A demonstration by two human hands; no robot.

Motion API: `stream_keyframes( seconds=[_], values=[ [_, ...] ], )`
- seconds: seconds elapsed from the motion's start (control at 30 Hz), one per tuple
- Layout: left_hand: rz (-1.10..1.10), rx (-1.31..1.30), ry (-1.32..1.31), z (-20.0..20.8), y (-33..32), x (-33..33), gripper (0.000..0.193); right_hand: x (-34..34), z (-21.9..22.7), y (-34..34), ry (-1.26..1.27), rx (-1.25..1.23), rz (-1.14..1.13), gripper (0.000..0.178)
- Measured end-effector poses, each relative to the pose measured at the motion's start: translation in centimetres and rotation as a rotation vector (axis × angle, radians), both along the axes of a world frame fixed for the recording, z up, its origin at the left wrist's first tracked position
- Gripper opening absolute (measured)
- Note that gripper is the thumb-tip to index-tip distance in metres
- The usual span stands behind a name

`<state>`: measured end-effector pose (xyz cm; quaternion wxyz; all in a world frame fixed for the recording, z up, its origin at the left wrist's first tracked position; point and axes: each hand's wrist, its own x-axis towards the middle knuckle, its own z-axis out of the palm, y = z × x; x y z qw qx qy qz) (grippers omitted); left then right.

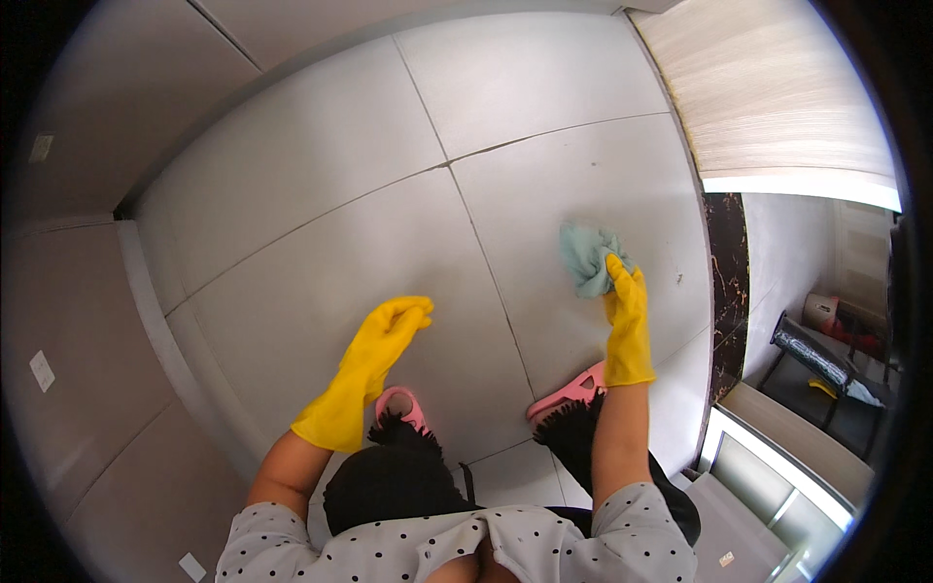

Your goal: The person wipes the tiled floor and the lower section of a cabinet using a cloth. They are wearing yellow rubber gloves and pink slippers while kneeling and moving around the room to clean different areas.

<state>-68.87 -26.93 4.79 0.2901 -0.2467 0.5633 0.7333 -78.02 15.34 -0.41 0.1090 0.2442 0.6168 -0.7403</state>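
Note:
A yellow rubber glove covers each of my hands. On the right, my right hand (625, 301) is closed on a crumpled pale blue-green cloth (587, 257), which hangs from the fingertips beyond the hand. Whether the cloth touches the floor I cannot tell. My left hand (394, 321) is held over the floor at centre left, its fingers curled together with nothing visible in them. Below both hands lies the floor of large light grey tiles (350, 243), crossed by dark joints.
Pink clogs (569, 394) are on my feet, near the hands. Grey-brown panels (73, 340) line the left side. At the right, a pale wood-grain panel (768, 87) stands beyond a dark marbled threshold (729, 282). Past it, a black rack (826, 364) holds a dark roll.

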Motion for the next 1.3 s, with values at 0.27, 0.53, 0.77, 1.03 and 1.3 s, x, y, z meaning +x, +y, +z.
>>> stream_keyframes(
  seconds=[0.27,0.53,0.77,1.03,1.3],
  values=[
    [0.036,-0.096,-0.132,-3.1,-4.6,4.9,0.034,-0.1,0.5,15.4,-0.095,0.046,-0.459,0.044],
    [0.057,-0.074,-0.053,-2.1,-4.4,3.7,0.031,0.5,4.3,11.5,-0.007,0.162,-0.230,0.040],
    [-0.179,-0.077,0.091,0.9,2.2,-1.2,0.032,1.3,5.6,-2.9,0.066,-0.380,-0.121,0.056],
    [-0.213,-0.125,0.316,0.6,6.4,-3.7,0.038,4.5,8.6,-19.0,0.039,-0.674,0.129,0.071],
    [0.219,0.353,0.141,-1.2,3.1,-2.7,0.026,5.2,9.9,-19.7,-0.071,-0.220,0.333,0.075]
  ],
)
